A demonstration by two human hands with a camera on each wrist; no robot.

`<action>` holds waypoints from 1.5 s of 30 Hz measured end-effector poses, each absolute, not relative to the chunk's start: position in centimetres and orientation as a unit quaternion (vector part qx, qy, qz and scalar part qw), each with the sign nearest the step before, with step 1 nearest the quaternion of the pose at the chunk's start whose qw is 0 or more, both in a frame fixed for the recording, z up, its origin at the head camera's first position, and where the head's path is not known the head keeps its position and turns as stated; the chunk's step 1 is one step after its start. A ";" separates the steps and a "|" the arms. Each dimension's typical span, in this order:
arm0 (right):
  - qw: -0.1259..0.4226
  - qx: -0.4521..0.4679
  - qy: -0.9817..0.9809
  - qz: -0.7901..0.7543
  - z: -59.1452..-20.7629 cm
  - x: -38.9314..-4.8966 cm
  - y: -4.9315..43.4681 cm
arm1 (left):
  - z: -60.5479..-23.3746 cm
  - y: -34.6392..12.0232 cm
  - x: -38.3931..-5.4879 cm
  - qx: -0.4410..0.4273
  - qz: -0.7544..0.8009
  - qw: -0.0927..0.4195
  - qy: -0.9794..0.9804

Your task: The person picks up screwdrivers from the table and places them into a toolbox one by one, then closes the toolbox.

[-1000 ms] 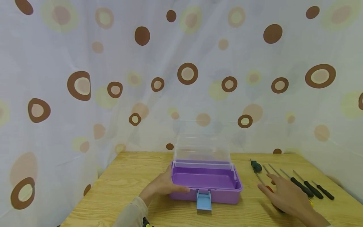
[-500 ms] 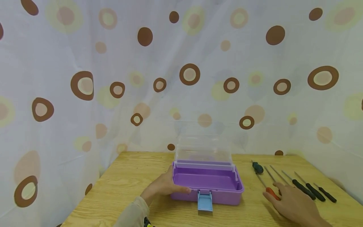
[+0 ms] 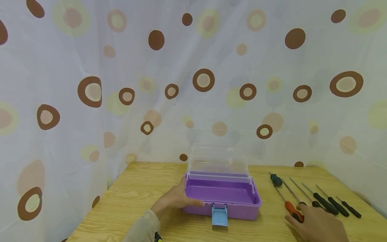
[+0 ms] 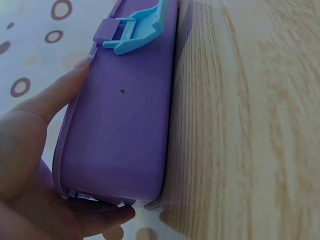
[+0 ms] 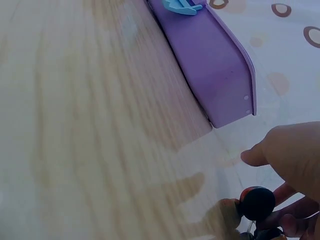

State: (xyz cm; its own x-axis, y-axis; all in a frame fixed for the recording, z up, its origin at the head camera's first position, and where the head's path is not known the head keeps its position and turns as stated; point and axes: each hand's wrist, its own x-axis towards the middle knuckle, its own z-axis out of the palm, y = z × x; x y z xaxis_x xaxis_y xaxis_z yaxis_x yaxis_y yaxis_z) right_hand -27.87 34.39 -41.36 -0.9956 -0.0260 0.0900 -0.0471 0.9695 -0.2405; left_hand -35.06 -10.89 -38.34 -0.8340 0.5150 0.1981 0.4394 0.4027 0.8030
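A purple plastic box (image 3: 242, 211) with a raised clear lid (image 3: 219, 163) and a light-blue latch (image 3: 219, 216) stands on the wooden table. My left hand (image 3: 173, 199) grips its left end; in the left wrist view the thumb lies along the front rim and the fingers reach round the end wall (image 4: 115, 125). My right hand (image 3: 323, 223) is low over the handle ends of several screwdrivers, thumb spread, beside the screwdriver with an orange-and-black handle (image 3: 291, 208). In the right wrist view a round black handle end (image 5: 258, 203) shows between thumb and fingers, the thumb apart from it.
To the right, screwdrivers with black handles (image 3: 326, 204) lie in a slanted row, partly behind my right hand. A stubby dark-green screwdriver (image 3: 276, 180) lies near the back. A dotted white curtain (image 3: 169, 111) hangs behind the wooden table (image 3: 136, 188).
My right hand has come lower and nearer to me over the screwdrivers, so more of the orange handle shows. My left hand keeps its grip on the box. The head view has shifted slightly.
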 end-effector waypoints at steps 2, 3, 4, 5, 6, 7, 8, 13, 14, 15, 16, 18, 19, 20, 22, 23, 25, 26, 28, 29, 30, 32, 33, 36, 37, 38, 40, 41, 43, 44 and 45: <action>0.028 0.015 -0.993 0.115 -41.7 -28.0 34.6 | -38.4 -10.8 -35.0 0.284 0.467 0.042 0.836; 0.020 0.013 -0.994 0.111 -41.8 -28.0 34.8 | -38.4 -10.8 -35.0 0.283 0.466 0.042 0.837; 0.012 0.011 -0.994 0.107 -41.9 -28.1 34.9 | -38.4 -10.8 -35.0 0.282 0.464 0.041 0.839; 0.006 0.009 -0.995 0.103 -41.9 -28.1 35.0 | -38.4 -10.8 -35.0 0.281 0.463 0.040 0.840; 0.001 0.008 -0.995 0.099 -41.9 -28.1 35.1 | -38.4 -10.7 -35.0 0.280 0.461 0.040 0.841; -0.002 0.008 -0.995 0.095 -41.9 -28.1 35.1 | -38.5 -10.7 -35.0 0.279 0.459 0.039 0.843; -0.004 0.008 -0.996 0.093 -41.8 -28.1 35.2 | -38.5 -10.7 -35.0 0.278 0.457 0.038 0.844; 0.000 0.004 -0.995 0.096 -41.4 -27.9 35.1 | -38.6 -10.8 -34.9 0.272 0.452 0.038 0.849; 0.003 0.002 -0.995 0.097 -41.4 -27.9 35.0 | -38.6 -10.8 -34.9 0.272 0.450 0.039 0.850; 0.007 0.000 -0.995 0.098 -41.4 -27.9 35.0 | -38.6 -10.9 -34.9 0.272 0.450 0.038 0.850; 0.009 -0.002 -0.995 0.099 -41.4 -27.9 35.0 | -38.6 -10.9 -34.9 0.273 0.451 0.039 0.849; 0.011 -0.007 -0.995 0.101 -41.4 -27.9 35.1 | -38.5 -10.9 -34.8 0.274 0.453 0.040 0.847; 0.013 -0.009 -0.995 0.104 -41.4 -28.0 35.1 | -38.5 -10.9 -34.8 0.275 0.455 0.040 0.846; 0.014 -0.010 -0.994 0.105 -41.4 -28.0 35.1 | -38.5 -10.9 -34.7 0.274 0.457 0.041 0.845; 0.015 -0.014 -0.994 0.111 -41.5 -28.1 35.1 | -38.4 -10.9 -34.7 0.272 0.459 0.042 0.845; 0.017 -0.015 -0.993 0.119 -41.5 -28.2 35.1 | -38.4 -10.9 -34.7 0.273 0.458 0.042 0.845; 0.022 -0.018 -0.990 0.137 -41.4 -28.2 35.2 | -38.3 -11.0 -34.7 0.273 0.455 0.041 0.847; 0.028 -0.017 -0.989 0.142 -41.4 -28.3 35.3 | -38.3 -11.0 -34.8 0.274 0.453 0.040 0.848; 0.037 -0.014 -0.987 0.153 -41.3 -28.4 35.6 | -38.2 -11.0 -34.8 0.277 0.449 0.038 0.849; 0.040 -0.013 -0.987 0.158 -41.2 -28.4 35.8 | -38.1 -11.0 -34.8 0.280 0.446 0.037 0.849; 0.046 -0.012 -0.986 0.159 -41.1 -28.4 35.9 | -38.0 -11.0 -34.8 0.281 0.445 0.036 0.850; 0.061 -0.007 -0.986 0.158 -40.9 -28.3 35.9 | -38.0 -11.0 -34.8 0.282 0.443 0.035 0.850; 0.065 -0.008 -0.985 0.162 -40.8 -28.3 35.9 | -38.0 -11.0 -34.8 0.282 0.441 0.034 0.851; 0.083 -0.011 -0.982 0.168 -40.5 -28.2 35.9 | -38.0 -11.0 -34.8 0.283 0.437 0.033 0.853; 0.085 -0.015 -0.981 0.172 -40.4 -28.1 35.9 | -38.0 -11.0 -34.8 0.283 0.437 0.033 0.853; 0.084 -0.020 -0.981 0.176 -40.4 -28.1 35.9 | -38.0 -11.0 -34.8 0.284 0.436 0.032 0.854; 0.086 -0.028 -0.978 0.190 -40.3 -28.1 36.0 | -38.0 -11.0 -34.8 0.284 0.436 0.032 0.853; 0.085 -0.033 -0.976 0.197 -40.2 -28.1 36.1 | -38.0 -11.0 -34.8 0.284 0.437 0.032 0.853; 0.085 -0.041 -0.972 0.216 -40.1 -28.1 36.2 | -38.0 -11.0 -34.9 0.285 0.438 0.031 0.852; 0.086 -0.043 -0.970 0.223 -40.1 -28.1 36.3 | -38.0 -10.9 -34.9 0.285 0.439 0.032 0.852; 0.086 -0.045 -0.968 0.230 -40.0 -28.1 36.4 | -38.1 -10.9 -34.9 0.285 0.440 0.032 0.851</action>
State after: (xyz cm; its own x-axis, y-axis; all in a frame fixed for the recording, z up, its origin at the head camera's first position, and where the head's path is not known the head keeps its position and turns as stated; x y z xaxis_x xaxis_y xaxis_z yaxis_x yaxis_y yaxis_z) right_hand -28.12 36.43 -40.02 -0.9812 0.1268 0.1453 0.0478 0.8899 -0.4537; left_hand -34.90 -10.94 -38.06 -0.8358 0.5131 0.1953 0.4560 0.4506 0.7675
